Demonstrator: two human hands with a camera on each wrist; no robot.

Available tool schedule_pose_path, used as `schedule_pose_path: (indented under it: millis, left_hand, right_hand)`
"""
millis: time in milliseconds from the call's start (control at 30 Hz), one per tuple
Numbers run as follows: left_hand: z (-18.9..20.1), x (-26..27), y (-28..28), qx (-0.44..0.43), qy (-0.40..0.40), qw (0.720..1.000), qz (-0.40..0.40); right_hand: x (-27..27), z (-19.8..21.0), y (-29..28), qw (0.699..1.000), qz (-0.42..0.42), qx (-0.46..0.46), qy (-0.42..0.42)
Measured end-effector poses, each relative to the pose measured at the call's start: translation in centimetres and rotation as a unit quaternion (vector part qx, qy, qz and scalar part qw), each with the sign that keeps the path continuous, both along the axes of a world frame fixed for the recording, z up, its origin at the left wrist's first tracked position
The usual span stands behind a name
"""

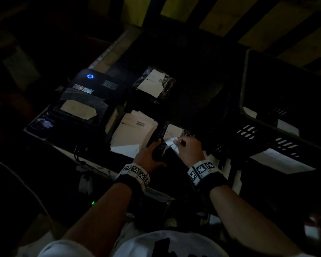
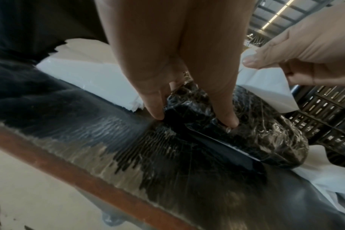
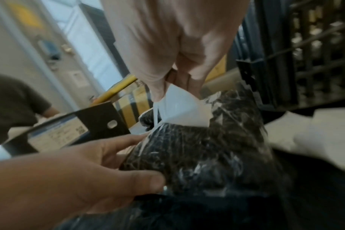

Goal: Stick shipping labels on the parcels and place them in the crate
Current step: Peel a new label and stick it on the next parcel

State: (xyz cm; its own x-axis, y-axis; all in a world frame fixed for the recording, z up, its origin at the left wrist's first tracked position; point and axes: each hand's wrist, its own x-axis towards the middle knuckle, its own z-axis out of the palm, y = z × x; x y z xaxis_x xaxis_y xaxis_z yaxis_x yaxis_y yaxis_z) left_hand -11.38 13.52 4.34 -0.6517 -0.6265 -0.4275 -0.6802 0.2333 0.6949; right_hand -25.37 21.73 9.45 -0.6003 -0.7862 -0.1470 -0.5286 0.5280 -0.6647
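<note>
Table (image 1: 93, 154): dark top, dim head view. Crate (image 1: 252, 115): black, slotted, far right; white sheets inside. Printer (image 1: 93, 89): far left, blue ring lit. Label stack (image 1: 132, 130): centre, just left of the hands. 2 parcels, black wrap: parcel A (image 1: 154, 82) far centre, labelled; parcel B (image 2: 252, 137) near centre on the table, beside the crate. Left hand (image 1: 148, 154): fingers curled round parcel B's left edge, gripping. Right hand (image 1: 190, 149): thumb and finger pinch a white label (image 3: 183, 112) at parcel B's top, partly lifted
</note>
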Motion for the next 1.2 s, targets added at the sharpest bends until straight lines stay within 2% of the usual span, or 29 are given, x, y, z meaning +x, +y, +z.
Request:
schedule_pose_path:
  millis: [233, 333, 500, 700, 1033, 1200]
  left_hand:
    - [0.3, -0.1, -0.5, 0.02, -0.009, 0.999, -0.041]
    - [1.3, -0.6, -0.9, 0.015, -0.012, 0.999, -0.051]
    - [1.0, -2.5, -1.2, -0.009, 0.012, 1.0, -0.014]
    - [0.3, -2.8, -0.9, 0.059, 0.013, 0.998, 0.011]
    - [-0.2, -2.5, -1.1, 0.052, 0.012, 0.998, 0.018]
    - [-0.1, -2.7, -0.9, 0.037, 0.007, 0.999, 0.01]
  right_hand:
    - [-0.8, 0.3, -0.5, 0.999, 0.017, 0.044, -0.001]
    - [-0.9, 0.4, -0.5, 0.998, 0.02, 0.05, -0.027]
    - [-0.8, 0.2, -0.6, 0.993, 0.107, 0.047, 0.003]
    - [-0.9, -0.6, -0.1, 0.998, 0.059, 0.009, -0.012]
    - [-1.1, 0.1, 0.1, 0.999, -0.011, -0.037, -0.019]
    - [-1.2, 0.5, 0.2, 0.999, -0.016, -0.041, -0.016]
